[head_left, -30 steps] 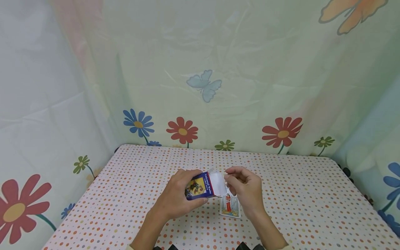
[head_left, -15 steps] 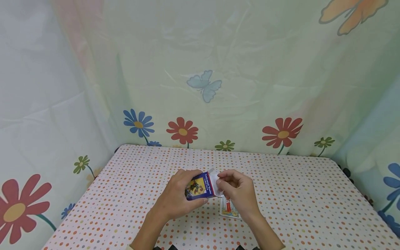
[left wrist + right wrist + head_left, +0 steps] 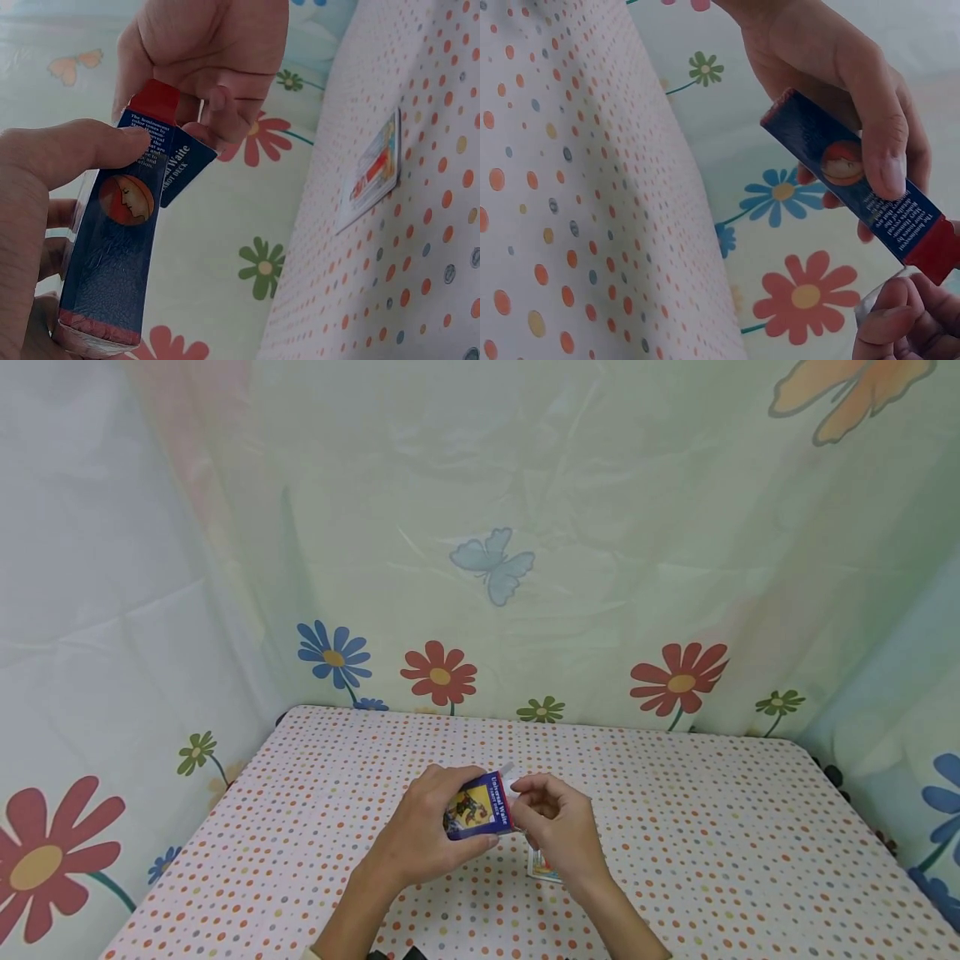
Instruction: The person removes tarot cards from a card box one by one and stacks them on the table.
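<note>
The left hand (image 3: 420, 835) grips a blue tarot deck box (image 3: 471, 808), tilted above the table, fingers and thumb along opposite edges. At the box's right end the right hand (image 3: 564, 831) pinches the lid flap with curled fingers, partly hiding it. In the left wrist view the box (image 3: 116, 247) has a red side tab (image 3: 156, 101) sticking out, and a blue lettered panel (image 3: 184, 165) stands out beside it. The right wrist view shows the right fingers (image 3: 896, 322) against the box's open end. A picture card (image 3: 543, 867) lies under the right hand.
A dotted cloth covers the table (image 3: 720, 827). Behind it and at both sides hangs a pale curtain (image 3: 570, 635) printed with flowers and butterflies. Small dark objects (image 3: 832, 774) show past the table's right edge.
The right hand has moved left onto the box's end, covering the white flap seen earlier and more of the card. The left hand and the box have stayed in place.
</note>
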Tool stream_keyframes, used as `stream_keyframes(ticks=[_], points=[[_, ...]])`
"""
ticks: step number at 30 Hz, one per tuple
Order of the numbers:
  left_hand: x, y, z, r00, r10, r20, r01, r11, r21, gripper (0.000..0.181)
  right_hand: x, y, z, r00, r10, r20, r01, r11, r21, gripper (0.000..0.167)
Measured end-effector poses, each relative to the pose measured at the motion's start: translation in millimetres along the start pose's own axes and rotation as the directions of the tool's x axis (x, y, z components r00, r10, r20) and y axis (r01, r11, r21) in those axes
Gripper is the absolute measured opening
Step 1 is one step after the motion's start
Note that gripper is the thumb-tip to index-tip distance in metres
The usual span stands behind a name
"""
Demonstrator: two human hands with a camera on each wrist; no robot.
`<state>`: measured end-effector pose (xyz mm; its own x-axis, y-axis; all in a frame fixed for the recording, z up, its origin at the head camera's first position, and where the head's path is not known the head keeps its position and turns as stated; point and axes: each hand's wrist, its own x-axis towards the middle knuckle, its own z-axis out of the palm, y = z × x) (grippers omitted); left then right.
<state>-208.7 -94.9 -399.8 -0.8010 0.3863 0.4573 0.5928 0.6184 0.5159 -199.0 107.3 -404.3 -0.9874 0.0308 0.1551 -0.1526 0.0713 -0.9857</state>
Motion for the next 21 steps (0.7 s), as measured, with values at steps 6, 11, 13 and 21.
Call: stream_keyframes(ticks=[6,11,13,21], points=[[-0.2,0.6,0.2,1.0,0.003,0.001,-0.003,1.0,0.004,0.071,-1.0,3.2,2.2,1.0,0.009,0.008,-0.009,1.0,0.02,0.022],[-0.6,2.0,0.3,1.0,0.003,0.008,-0.003,1.0,0.001,0.071,-0.5,6.3,3.3,0.998,0.057,0.026,-0.058,0.995,0.078,0.026],[-1.1,2.9,0.7,1.0,0.001,0.012,-0.001,1.0,-0.002,0.071,-0.1,7.2,3.9,0.996,0.079,0.032,-0.082,0.993,0.09,0.027],[-0.2,3.3,3.4,1.0,0.026,-0.005,-0.026,1.0,-0.003,0.07,0.7,9.0,5.0,0.991,0.125,0.037,-0.129,0.985,0.119,0.025]])
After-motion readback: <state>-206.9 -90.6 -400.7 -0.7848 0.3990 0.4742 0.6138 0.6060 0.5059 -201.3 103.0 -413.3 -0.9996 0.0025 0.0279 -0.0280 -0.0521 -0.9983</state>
